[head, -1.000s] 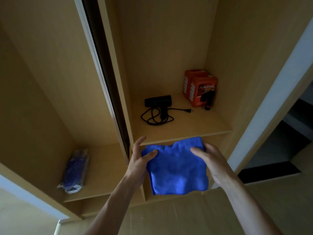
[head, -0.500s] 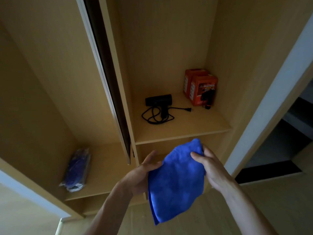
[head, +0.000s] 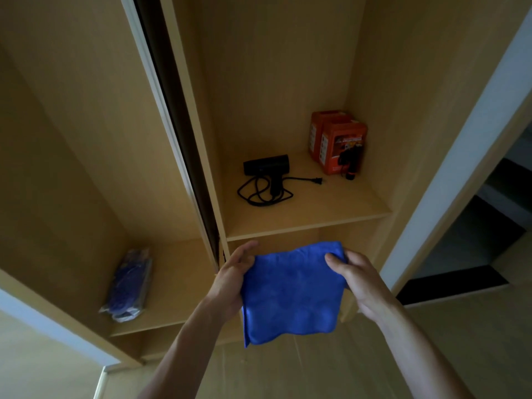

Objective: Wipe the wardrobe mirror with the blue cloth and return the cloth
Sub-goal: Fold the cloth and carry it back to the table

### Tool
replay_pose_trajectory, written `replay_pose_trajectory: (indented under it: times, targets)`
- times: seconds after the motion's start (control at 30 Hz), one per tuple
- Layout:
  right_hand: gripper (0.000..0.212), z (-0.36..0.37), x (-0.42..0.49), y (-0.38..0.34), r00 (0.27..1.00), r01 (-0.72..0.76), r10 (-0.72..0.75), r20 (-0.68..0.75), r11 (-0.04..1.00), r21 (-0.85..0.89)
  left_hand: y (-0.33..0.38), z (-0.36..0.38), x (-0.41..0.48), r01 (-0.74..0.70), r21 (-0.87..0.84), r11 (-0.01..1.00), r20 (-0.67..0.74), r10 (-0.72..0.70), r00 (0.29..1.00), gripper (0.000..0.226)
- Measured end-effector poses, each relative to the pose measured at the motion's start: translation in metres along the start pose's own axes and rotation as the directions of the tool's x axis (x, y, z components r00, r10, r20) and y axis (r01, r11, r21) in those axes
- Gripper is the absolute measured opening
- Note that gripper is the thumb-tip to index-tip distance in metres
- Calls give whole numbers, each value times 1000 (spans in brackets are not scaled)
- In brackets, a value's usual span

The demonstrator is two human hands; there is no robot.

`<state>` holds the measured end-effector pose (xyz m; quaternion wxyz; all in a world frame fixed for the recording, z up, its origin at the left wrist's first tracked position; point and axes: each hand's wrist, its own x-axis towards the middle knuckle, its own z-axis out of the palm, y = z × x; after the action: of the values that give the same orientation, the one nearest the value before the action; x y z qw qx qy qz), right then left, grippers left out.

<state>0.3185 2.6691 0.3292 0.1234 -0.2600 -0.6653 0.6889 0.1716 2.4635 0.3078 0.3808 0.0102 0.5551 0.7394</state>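
A folded blue cloth (head: pixel 290 292) hangs in front of the open wardrobe, just below the front edge of the right shelf (head: pixel 305 226). My left hand (head: pixel 230 280) holds its left edge, with the fingers behind the fabric. My right hand (head: pixel 357 277) pinches its top right corner between thumb and fingers. The cloth's lower edge droops free. The edge of a sliding door (head: pixel 172 116) runs down between the two wardrobe bays; no mirror face shows.
On the right shelf lie a black hair dryer (head: pixel 266 165) with a coiled cord and two orange boxes (head: pixel 336 142) at the back right. A plastic-wrapped blue bundle (head: pixel 129 286) sits on the lower left shelf. A dark doorway opens at right.
The cloth went from spread flat to hanging bunched from my right hand, and is now stretched out again between both hands, slightly higher.
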Motion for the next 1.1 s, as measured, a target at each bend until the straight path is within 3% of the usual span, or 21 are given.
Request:
replay_pose_trajectory:
  times: [0.07, 0.17, 0.23, 0.37, 0.5, 0.63, 0.73, 0.87, 1.0, 1.1]
  targets:
    - [16, 0, -1, 1, 999, 6, -5, -40, 1000, 15, 1, 4, -2, -53, 49, 997, -31, 54, 998, 30]
    - [16, -4, -2, -2, 994, 10, -4, -105, 999, 51, 3, 12, -7, -46, 87, 995, 60, 40, 997, 34]
    - [16, -8, -2, -5, 992, 16, -5, -125, 997, 82, 1, 17, -4, 16, 38, 999, 43, -17, 999, 41]
    - [18, -15, -3, -10, 992, 39, -25, -126, 993, 110, -5, 23, 1, 75, -84, 994, -41, -79, 996, 34]
    - [15, -26, -5, -10, 979, 58, -47, -197, 997, 50, -2, 34, 4, 21, -76, 997, -59, -25, 998, 22]
    - [10, -40, -9, -5, 931, 93, -129, -342, 988, -119, 2, 51, 12, -40, 12, 999, -60, 40, 997, 26]
    - [27, -49, -13, 1, 886, 48, -118, -448, 985, -166, 0, 65, 17, -18, 135, 991, 121, 2, 993, 31]
    - [63, -70, -29, 2, 891, 53, -154, -426, 970, -239, -12, 79, 27, 5, 373, 928, 440, -181, 879, 74]
    - [82, -87, -52, 4, 944, -82, -51, -326, 921, -381, -18, 97, 46, -178, 620, 764, 529, -240, 814, 74]
    - [72, -92, -64, 8, 919, -138, -66, -389, 871, -472, -13, 109, 59, -364, 685, 631, 637, -276, 720, 66]
